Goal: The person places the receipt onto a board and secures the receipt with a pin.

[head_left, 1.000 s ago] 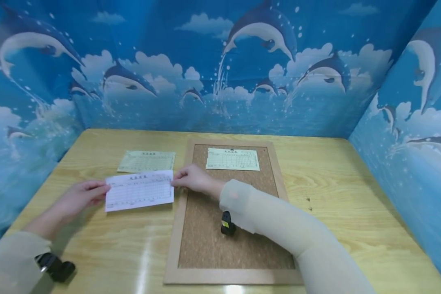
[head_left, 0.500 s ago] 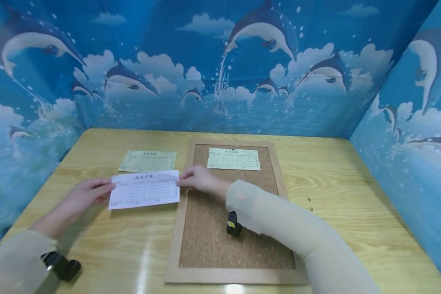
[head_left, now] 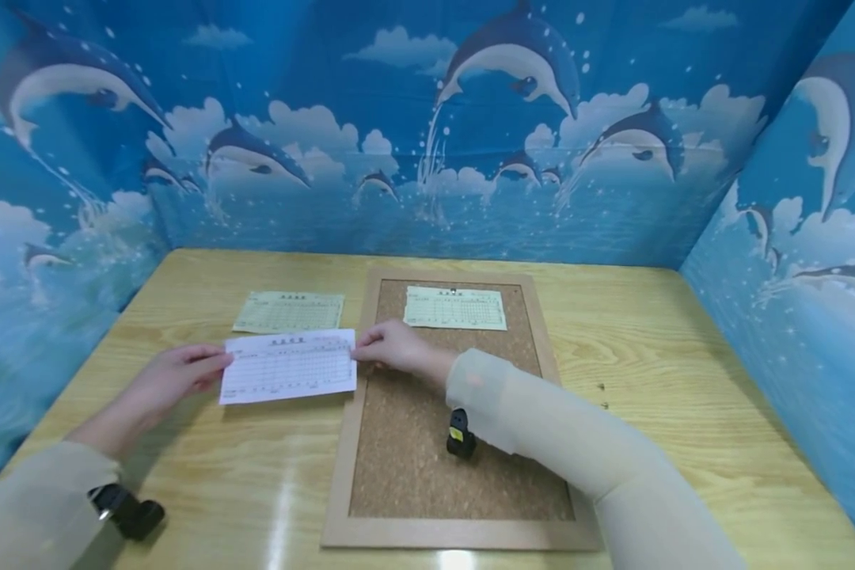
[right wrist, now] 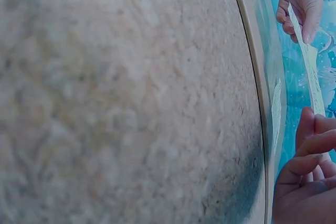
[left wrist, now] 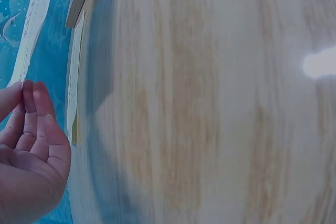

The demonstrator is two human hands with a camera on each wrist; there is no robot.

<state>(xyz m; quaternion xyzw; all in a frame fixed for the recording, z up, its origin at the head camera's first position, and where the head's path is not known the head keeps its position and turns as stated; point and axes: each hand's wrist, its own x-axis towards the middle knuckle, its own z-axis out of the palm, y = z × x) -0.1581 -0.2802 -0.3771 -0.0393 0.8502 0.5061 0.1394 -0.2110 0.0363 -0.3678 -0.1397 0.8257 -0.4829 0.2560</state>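
Note:
A white printed form slip is stretched between my two hands above the table, left of the cork board. My left hand pinches its left edge between thumb and fingertips; in the left wrist view that hand has the slip edge-on. At the opposite edge, my right hand pinches the slip over the board's left frame. In the right wrist view both hands hold the slip, the right hand nearer the camera. A pale green form hangs at the board's top under a pin.
Another green form lies on the wooden table behind the held slip, its lower edge partly covered. Two small dark pins lie right of the board. Blue dolphin-print cloth walls the back and sides.
Both hands have carried the white slip a little to the right, slowing lately. Its right edge now overlaps the board's left frame. The forms and pins on the table have stayed put.

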